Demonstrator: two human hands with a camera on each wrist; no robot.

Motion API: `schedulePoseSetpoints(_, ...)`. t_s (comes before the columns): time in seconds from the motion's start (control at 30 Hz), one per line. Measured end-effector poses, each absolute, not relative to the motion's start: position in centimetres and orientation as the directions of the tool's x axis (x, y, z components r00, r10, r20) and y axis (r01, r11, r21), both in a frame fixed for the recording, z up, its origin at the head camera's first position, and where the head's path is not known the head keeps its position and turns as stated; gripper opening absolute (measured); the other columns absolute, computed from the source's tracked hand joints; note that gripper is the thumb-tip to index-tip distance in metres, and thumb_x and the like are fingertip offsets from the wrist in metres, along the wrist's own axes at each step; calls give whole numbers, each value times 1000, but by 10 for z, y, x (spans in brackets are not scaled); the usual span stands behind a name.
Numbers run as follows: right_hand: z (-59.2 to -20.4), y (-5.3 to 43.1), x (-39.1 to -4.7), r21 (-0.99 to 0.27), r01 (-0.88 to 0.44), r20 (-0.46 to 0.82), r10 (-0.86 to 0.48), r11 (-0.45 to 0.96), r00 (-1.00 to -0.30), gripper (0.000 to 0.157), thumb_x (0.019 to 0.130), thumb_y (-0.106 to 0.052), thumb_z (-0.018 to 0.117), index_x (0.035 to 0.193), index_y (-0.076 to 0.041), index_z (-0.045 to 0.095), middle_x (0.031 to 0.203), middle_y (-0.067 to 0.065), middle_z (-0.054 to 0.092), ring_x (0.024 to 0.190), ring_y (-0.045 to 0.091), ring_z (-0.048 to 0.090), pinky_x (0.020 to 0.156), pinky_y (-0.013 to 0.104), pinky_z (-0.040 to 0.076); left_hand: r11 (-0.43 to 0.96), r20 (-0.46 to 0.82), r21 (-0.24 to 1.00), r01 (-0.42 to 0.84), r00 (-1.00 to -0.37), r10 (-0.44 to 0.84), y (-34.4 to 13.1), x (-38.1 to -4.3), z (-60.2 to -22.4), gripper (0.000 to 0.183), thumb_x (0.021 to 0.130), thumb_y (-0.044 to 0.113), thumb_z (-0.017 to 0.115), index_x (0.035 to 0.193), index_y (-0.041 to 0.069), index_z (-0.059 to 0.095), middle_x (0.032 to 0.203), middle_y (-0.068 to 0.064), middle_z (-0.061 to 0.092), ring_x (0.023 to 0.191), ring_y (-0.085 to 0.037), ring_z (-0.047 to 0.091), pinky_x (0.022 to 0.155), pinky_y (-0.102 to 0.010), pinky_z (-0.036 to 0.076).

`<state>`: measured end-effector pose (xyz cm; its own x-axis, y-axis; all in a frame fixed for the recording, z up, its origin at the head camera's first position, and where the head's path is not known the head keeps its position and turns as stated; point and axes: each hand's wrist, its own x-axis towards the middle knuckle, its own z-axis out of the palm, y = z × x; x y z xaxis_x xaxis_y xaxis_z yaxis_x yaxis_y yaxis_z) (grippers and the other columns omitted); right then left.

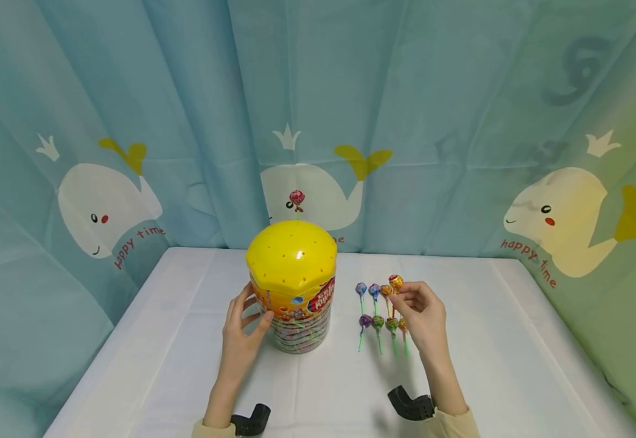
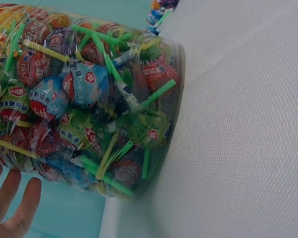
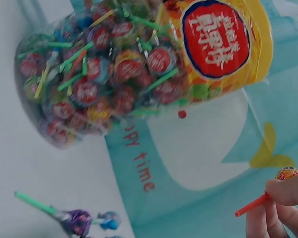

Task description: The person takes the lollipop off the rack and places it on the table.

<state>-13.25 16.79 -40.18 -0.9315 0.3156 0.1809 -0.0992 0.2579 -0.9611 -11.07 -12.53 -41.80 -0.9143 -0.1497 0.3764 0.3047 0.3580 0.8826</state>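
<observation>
A large clear jar (image 2: 89, 89) packed with wrapped lollipops stands upright on the table under a bumpy yellow lid (image 1: 291, 255). My left hand (image 1: 239, 334) holds its left side, thumb at the front and fingers spread around toward the back. To the right of the jar, my right hand (image 1: 423, 310) pinches a yellow-and-red lollipop (image 1: 395, 281) by its orange-red stick (image 3: 252, 205), head pointing up. That hand is over the right end of two rows of lollipops, with a blue one (image 1: 361, 288) at the far left and a purple one (image 1: 365, 320) in front.
A small red lollipop (image 1: 297, 196) sticks up from the top of the lid. White cloth covers the table (image 1: 175, 365). Behind it hangs a blue-green curtain (image 1: 202, 121) with printed whales. Black wrist mounts (image 1: 412, 406) sit on both forearms.
</observation>
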Motion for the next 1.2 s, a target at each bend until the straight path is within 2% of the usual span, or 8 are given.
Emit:
schedulePoseSetpoints(0.1,-407,172,-131,-965,-76,159,327,251,-932,18,84,0,69,100,4,62,76,-9,60,68,3,57,62,14,50,371,379,878,304,-914,-147,-125,-110,-418,65,85,0,65,145,3,39,139,-16,46,119,-26,49,93,-47,53)
schedulePoseSetpoints(0.3,-420,182,-128,-968,9,82,352,251,-932,19,85,0,69,102,4,60,74,-12,59,67,2,56,60,14,47,360,375,883,302,-915,-151,-126,-114,-423,67,83,-2,65,145,1,39,139,-19,46,120,-29,50,92,-50,53)
schedulePoseSetpoints(0.57,-435,204,-132,-952,109,-11,323,286,-946,23,88,-6,67,106,4,58,74,-13,58,70,0,55,64,14,47,372,363,884,283,-917,-166,-133,-129,-453,73,83,1,68,147,15,37,143,-9,45,123,-18,49,93,-37,53)
schedulePoseSetpoints(0.77,-447,220,-134,-898,193,-73,299,395,-951,23,86,-8,67,104,4,60,71,-9,61,66,0,54,63,16,44,367,366,884,288,-917,-161,-128,-119,-430,68,84,-1,66,146,4,38,140,-17,46,121,-27,51,92,-39,54)
schedulePoseSetpoints(0.93,-461,228,-132,-845,237,-93,304,479,-948,24,84,-11,69,100,4,62,68,-7,62,62,2,52,60,18,41,384,371,877,289,-915,-158,-127,-112,-419,66,83,-2,66,144,0,39,138,-20,47,120,-29,51,90,-37,54)
schedulePoseSetpoints(1.2,-473,237,-131,-790,285,-117,323,542,-939,20,83,-11,68,93,5,63,68,0,64,58,7,55,54,23,41,367,359,886,284,-921,-154,-134,-126,-450,72,84,2,67,148,16,37,142,-8,45,122,-16,48,92,-28,52)
